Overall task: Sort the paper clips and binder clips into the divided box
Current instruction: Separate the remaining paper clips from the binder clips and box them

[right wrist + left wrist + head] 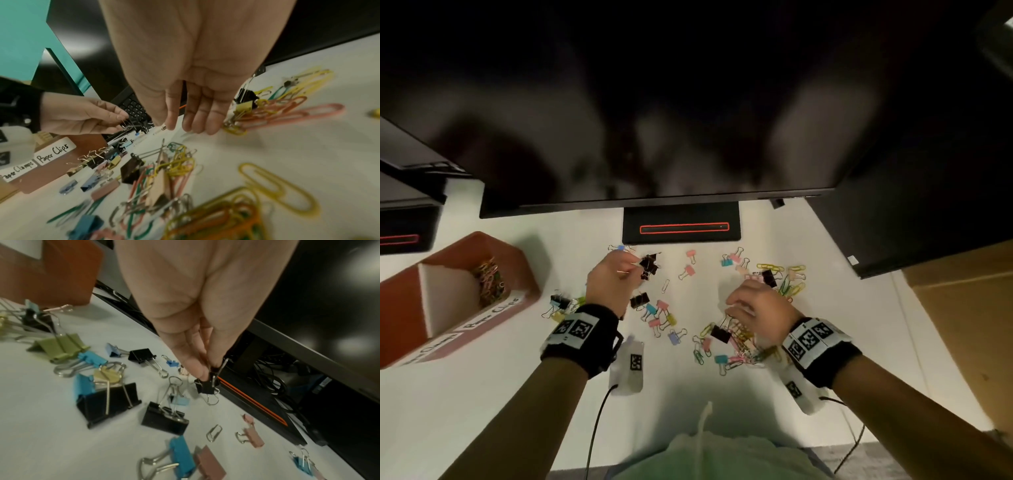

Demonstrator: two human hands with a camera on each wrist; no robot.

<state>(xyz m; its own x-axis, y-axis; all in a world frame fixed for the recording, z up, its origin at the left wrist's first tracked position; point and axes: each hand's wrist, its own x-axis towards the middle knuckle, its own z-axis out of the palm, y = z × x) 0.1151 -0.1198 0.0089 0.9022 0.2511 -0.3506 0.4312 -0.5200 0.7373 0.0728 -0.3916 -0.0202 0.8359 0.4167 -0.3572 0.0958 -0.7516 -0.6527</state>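
My left hand (pixel 631 270) hovers above the white desk near the monitor foot and pinches a bunch of black binder clips (pixel 649 265) by their wire handles; in the left wrist view one black clip (pixel 205 386) hangs from the fingertips (pixel 197 369). My right hand (pixel 736 305) hangs open over a tangle of coloured paper clips (pixel 180 160), holding nothing. The red-brown divided box (pixel 530 284) stands at the left. Its far compartment holds coloured paper clips (pixel 489 281). Labels (pixel 54 152) read "Paper Clips" and "Paper Clamps".
Loose binder clips (pixel 657 313) and paper clips (pixel 791 274) are scattered across the desk (pixel 482 394). The black monitor foot (pixel 681 222) stands just behind them under a large screen. A cardboard box (pixel 962 308) sits at the right. Cables trail from both wrist cameras.
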